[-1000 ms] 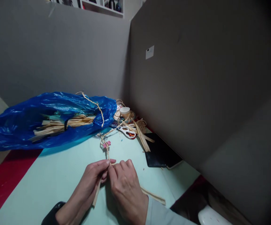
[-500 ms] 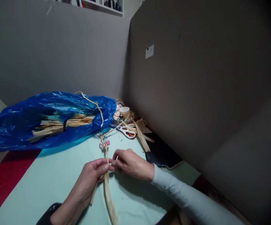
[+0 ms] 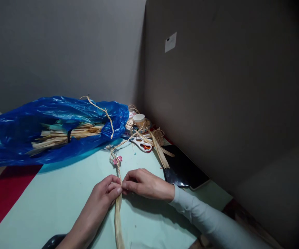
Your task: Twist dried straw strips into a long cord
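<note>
Head view. The left hand [image 3: 105, 194] and right hand [image 3: 144, 183] meet fingertip to fingertip, each pinched closed on the straw strip [image 3: 118, 221] at one spot. The strip lies on the table [image 3: 61, 207] with its long axis running 12 to 6 o'clock. From the pinch, its narrow twisted part leads to 12, ending at the pink clip [image 3: 117, 159]. The flat loose end trails to 6. The left hand sits at 7 o'clock of the pinch, the right at 3. The scissors [image 3: 142, 144] and blue bag [image 3: 48, 128] lie beyond, apart.
</note>
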Action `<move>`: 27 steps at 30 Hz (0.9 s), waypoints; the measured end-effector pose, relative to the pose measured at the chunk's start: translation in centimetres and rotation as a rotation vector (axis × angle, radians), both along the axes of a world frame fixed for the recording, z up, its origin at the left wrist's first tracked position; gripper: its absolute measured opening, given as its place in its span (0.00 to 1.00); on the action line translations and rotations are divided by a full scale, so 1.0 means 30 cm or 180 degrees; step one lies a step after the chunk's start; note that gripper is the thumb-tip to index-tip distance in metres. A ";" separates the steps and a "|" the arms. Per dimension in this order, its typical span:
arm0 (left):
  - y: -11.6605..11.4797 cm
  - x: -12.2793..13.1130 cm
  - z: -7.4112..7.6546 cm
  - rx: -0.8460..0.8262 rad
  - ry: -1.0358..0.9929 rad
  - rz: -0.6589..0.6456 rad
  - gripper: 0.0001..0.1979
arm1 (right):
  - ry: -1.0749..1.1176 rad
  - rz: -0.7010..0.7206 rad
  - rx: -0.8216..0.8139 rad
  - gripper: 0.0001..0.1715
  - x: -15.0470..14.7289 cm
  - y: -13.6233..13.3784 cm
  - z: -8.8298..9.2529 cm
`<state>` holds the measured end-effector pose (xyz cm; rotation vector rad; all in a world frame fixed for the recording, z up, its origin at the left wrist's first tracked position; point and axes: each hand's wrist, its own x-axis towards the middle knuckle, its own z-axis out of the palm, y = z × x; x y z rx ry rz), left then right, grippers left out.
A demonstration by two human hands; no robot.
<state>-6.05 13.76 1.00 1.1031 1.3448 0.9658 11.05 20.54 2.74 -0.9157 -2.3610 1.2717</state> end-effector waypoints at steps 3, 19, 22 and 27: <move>-0.004 0.003 -0.004 0.0063 0.0289 -0.0032 0.12 | 0.0158 -0.0129 0.0023 0.15 -0.011 -0.007 -0.023; -0.091 0.049 0.064 0.0895 0.2941 -0.0217 0.14 | 0.0724 -0.0999 -0.0418 0.11 -0.030 -0.063 -0.072; -0.122 0.080 -0.005 0.1937 0.3737 -0.0356 0.12 | 0.0996 -0.0836 -0.0916 0.13 -0.028 -0.059 -0.077; -0.133 0.114 -0.061 0.2938 0.4801 -0.0525 0.14 | 0.1525 -0.0585 -0.1731 0.12 -0.023 -0.056 -0.063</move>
